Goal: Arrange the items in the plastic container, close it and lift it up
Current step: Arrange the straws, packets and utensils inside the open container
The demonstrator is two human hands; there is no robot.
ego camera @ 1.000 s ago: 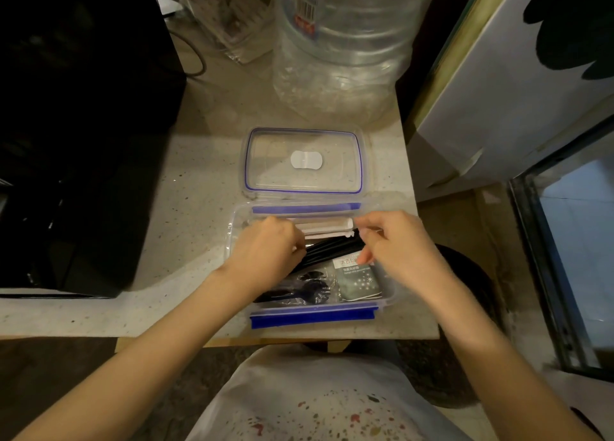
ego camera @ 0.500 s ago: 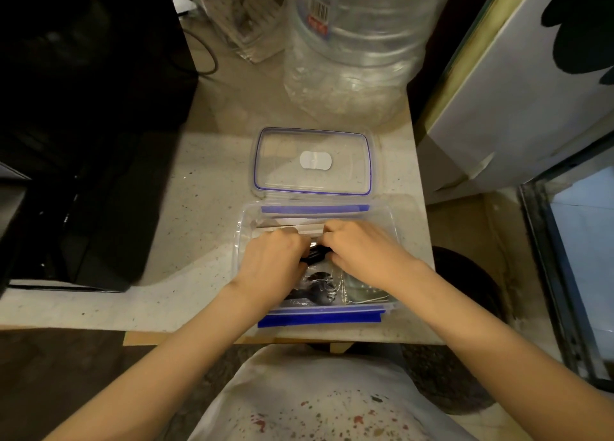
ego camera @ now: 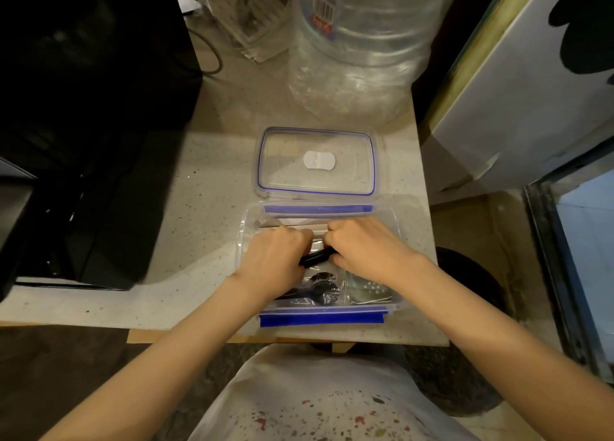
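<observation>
A clear plastic container [ego camera: 244, 234] with blue clips stands open at the counter's front edge. Its clear lid [ego camera: 317, 161], edged in blue, lies flat just behind it. Inside are wrapped black plastic cutlery [ego camera: 315, 289], a small dark packet [ego camera: 368, 288] and pale flat sachets [ego camera: 319, 231] along the far wall. My left hand [ego camera: 274, 259] and my right hand [ego camera: 363, 246] are both down in the container, knuckles nearly touching, each closed on an end of a black stick-like item [ego camera: 315, 256]. My fingertips are hidden.
A large clear water bottle [ego camera: 358, 42] stands behind the lid. A big black appliance [ego camera: 83, 125] fills the left of the speckled counter [ego camera: 206, 208]. A power strip [ego camera: 246, 19] with a cable lies at the back. A white panel [ego camera: 518, 102] leans on the right.
My two hands have come together over the middle of the container and closed on the black item; a second ago they were apart, with more of the contents showing.
</observation>
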